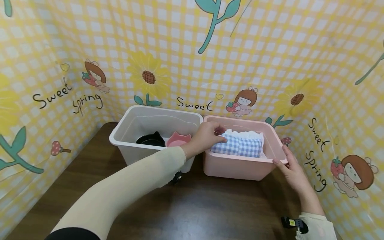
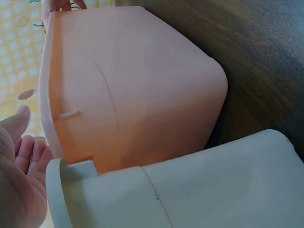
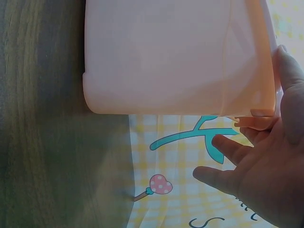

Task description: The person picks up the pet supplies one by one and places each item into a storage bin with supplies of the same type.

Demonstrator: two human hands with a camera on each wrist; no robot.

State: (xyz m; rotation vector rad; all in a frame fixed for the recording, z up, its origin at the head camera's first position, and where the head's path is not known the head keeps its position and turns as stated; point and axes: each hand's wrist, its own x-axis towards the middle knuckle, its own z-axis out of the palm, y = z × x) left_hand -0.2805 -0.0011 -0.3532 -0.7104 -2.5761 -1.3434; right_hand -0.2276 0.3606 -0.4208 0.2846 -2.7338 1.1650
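Note:
A folded blue-and-white gingham cloth (image 1: 240,146) with a white ruffled edge lies inside the pink bin (image 1: 237,170). Over the bin's left end is my left hand (image 1: 207,136), its thumb and loosely bent fingers apart, fingertips close to the cloth's left corner with nothing held between them. My right hand (image 1: 295,170) holds the bin's front right corner. In the right wrist view its thumb (image 3: 289,69) lies along the pink rim, while the other fingers reach beneath it, two of them spread away from the wall.
Left of the pink bin stands a grey-white bin (image 1: 156,116), their rims close together. It contains a black cat-eared bowl (image 1: 151,138) and a pink cat-eared bowl (image 1: 179,139). Both bins stand on a dark wooden table (image 1: 186,210), with a yellow checked curtain (image 1: 180,43) behind and beside them.

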